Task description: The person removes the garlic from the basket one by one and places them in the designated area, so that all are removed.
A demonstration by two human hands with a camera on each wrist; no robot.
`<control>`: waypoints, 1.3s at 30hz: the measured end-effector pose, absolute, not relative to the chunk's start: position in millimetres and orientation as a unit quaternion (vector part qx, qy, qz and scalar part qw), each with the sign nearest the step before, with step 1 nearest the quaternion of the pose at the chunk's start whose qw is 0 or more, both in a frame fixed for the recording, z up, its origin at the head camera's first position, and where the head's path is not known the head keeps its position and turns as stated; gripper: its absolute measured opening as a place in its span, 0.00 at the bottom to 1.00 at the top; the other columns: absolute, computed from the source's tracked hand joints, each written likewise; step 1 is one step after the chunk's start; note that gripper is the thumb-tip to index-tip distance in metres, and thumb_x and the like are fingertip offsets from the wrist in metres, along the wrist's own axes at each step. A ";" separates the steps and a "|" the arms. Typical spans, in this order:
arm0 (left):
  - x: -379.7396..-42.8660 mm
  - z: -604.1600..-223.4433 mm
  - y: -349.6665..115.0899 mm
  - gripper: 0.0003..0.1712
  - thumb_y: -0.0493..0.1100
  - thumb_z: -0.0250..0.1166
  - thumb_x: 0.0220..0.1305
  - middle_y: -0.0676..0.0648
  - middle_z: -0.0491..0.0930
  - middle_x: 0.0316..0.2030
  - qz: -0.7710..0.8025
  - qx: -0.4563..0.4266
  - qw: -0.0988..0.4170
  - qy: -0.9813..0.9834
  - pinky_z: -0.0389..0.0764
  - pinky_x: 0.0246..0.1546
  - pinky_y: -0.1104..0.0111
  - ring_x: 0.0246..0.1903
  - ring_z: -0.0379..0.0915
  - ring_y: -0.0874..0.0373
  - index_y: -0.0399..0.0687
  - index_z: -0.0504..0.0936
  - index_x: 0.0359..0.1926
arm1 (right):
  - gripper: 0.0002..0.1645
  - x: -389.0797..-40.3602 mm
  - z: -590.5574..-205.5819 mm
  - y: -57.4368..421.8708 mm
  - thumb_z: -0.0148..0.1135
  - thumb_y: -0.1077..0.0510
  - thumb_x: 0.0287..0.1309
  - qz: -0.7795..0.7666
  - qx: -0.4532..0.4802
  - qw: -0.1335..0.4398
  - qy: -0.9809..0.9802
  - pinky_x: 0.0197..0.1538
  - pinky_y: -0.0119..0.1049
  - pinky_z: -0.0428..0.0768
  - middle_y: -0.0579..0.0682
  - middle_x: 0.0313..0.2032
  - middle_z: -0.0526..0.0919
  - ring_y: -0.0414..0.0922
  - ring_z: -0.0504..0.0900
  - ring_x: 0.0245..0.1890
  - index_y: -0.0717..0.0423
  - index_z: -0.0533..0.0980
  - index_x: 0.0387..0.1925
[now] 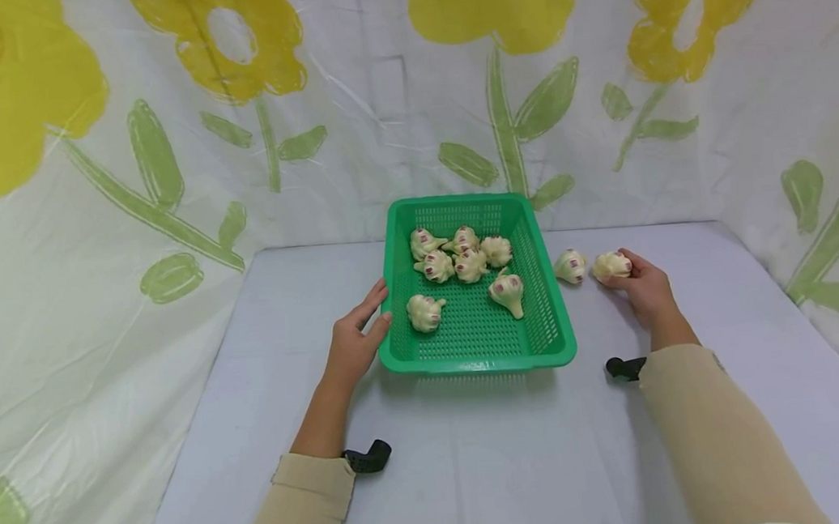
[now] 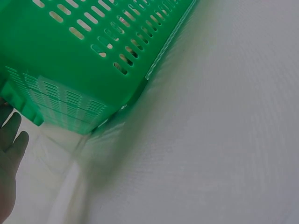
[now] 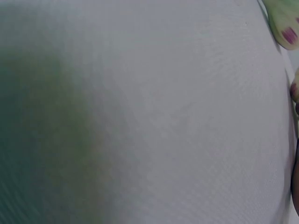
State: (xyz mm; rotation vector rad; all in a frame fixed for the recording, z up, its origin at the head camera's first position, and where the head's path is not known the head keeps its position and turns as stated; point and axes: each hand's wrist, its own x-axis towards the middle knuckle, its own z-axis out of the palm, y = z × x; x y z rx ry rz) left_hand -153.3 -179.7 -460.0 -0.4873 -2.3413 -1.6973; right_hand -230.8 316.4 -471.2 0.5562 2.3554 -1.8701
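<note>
A green plastic basket [image 1: 474, 365] with slotted walls stands on the table, several garlic bulbs [image 1: 471, 265] lying inside it. My left hand [image 1: 355, 337] rests against the basket's left rim, its fingers fairly straight; the left wrist view catches part of that hand [image 2: 10, 149] beside the basket wall [image 2: 70, 70]. Right of the basket, my right hand [image 1: 648, 285] pinches a garlic bulb [image 1: 610, 266] between thumb and fingers. Another garlic bulb [image 1: 570, 266] lies between it and the basket. Only a sliver of the right hand [image 3: 295, 182] shows at the right wrist view's edge.
A pale cloth covers the table [image 1: 462, 454]. Behind it hangs a white curtain [image 1: 352, 137] printed with yellow flowers and green leaves. Black wrist mounts [image 1: 369, 457] jut from both sleeves.
</note>
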 end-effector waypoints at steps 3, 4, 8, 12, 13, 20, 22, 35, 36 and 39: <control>-154.1 -462.6 -180.5 0.25 0.41 0.58 0.72 0.54 0.66 0.70 -0.580 -0.169 0.106 -0.790 0.65 0.70 0.61 0.70 0.62 0.58 0.46 0.71 0.68 | 0.50 -230.6 -471.2 317.1 0.67 0.59 0.61 -0.602 0.177 0.043 0.778 0.77 0.41 0.51 0.46 0.77 0.49 0.43 0.49 0.77 0.44 0.50 0.77; -154.3 -462.9 -180.8 0.25 0.41 0.58 0.72 0.55 0.66 0.70 -0.581 -0.172 0.108 -0.788 0.65 0.70 0.61 0.70 0.62 0.58 0.46 0.71 0.68 | 0.51 -230.6 -471.3 317.3 0.67 0.59 0.61 -0.599 0.176 0.043 0.780 0.77 0.41 0.52 0.46 0.77 0.49 0.43 0.49 0.77 0.44 0.50 0.77; -155.2 -463.7 -180.9 0.26 0.42 0.59 0.72 0.54 0.66 0.70 -0.581 -0.178 0.112 -0.787 0.65 0.70 0.61 0.70 0.62 0.58 0.46 0.71 0.68 | 0.52 -230.4 -471.1 317.2 0.69 0.58 0.59 -0.598 0.177 0.044 0.780 0.77 0.41 0.53 0.47 0.78 0.49 0.44 0.50 0.76 0.43 0.50 0.78; -155.7 -463.5 -180.7 0.26 0.40 0.59 0.72 0.53 0.66 0.71 -0.578 -0.171 0.108 -0.790 0.65 0.70 0.59 0.70 0.61 0.56 0.45 0.71 0.68 | 0.52 -231.5 -470.8 316.1 0.68 0.59 0.60 -0.597 0.179 0.045 0.781 0.77 0.42 0.53 0.48 0.78 0.50 0.45 0.51 0.76 0.43 0.50 0.78; -155.5 -463.1 -180.4 0.26 0.40 0.58 0.72 0.52 0.65 0.71 -0.579 -0.170 0.107 -0.790 0.65 0.70 0.59 0.70 0.61 0.56 0.44 0.70 0.68 | 0.52 -231.8 -471.1 316.1 0.68 0.59 0.60 -0.597 0.178 0.046 0.781 0.77 0.42 0.53 0.49 0.78 0.50 0.45 0.50 0.76 0.43 0.50 0.78; -142.7 -437.9 -176.1 0.25 0.35 0.57 0.71 0.41 0.65 0.70 -0.580 -0.174 0.098 -0.789 0.64 0.70 0.57 0.70 0.61 0.48 0.33 0.69 0.67 | 0.53 -232.5 -473.0 316.7 0.68 0.61 0.60 -0.595 0.174 0.048 0.783 0.78 0.42 0.51 0.50 0.78 0.48 0.45 0.49 0.77 0.44 0.48 0.78; -138.9 -429.8 -175.3 0.25 0.34 0.57 0.70 0.39 0.65 0.70 -0.577 -0.174 0.095 -0.792 0.65 0.69 0.57 0.70 0.61 0.47 0.31 0.69 0.66 | 0.53 -232.6 -473.0 317.5 0.67 0.61 0.60 -0.593 0.170 0.049 0.786 0.78 0.42 0.51 0.50 0.78 0.47 0.46 0.48 0.77 0.44 0.48 0.78; -139.5 -428.6 -175.3 0.26 0.36 0.57 0.71 0.41 0.65 0.70 -0.584 -0.176 0.091 -0.787 0.64 0.70 0.60 0.71 0.61 0.51 0.32 0.69 0.67 | 0.53 -232.5 -470.3 317.2 0.69 0.61 0.59 -0.583 0.171 0.051 0.793 0.77 0.44 0.53 0.52 0.78 0.49 0.47 0.51 0.76 0.43 0.50 0.78; -139.6 -428.6 -175.3 0.26 0.36 0.57 0.71 0.41 0.65 0.70 -0.583 -0.177 0.091 -0.787 0.64 0.70 0.60 0.71 0.61 0.51 0.31 0.69 0.67 | 0.53 -232.5 -470.6 316.6 0.69 0.61 0.58 -0.582 0.169 0.051 0.794 0.77 0.44 0.53 0.52 0.77 0.49 0.48 0.52 0.75 0.43 0.50 0.78; -139.4 -428.0 -175.4 0.26 0.36 0.57 0.71 0.40 0.65 0.70 -0.583 -0.174 0.089 -0.789 0.64 0.70 0.60 0.71 0.61 0.51 0.32 0.68 0.67 | 0.53 -232.2 -470.3 314.5 0.69 0.61 0.58 -0.578 0.160 0.055 0.798 0.77 0.45 0.55 0.54 0.77 0.50 0.49 0.53 0.75 0.45 0.51 0.77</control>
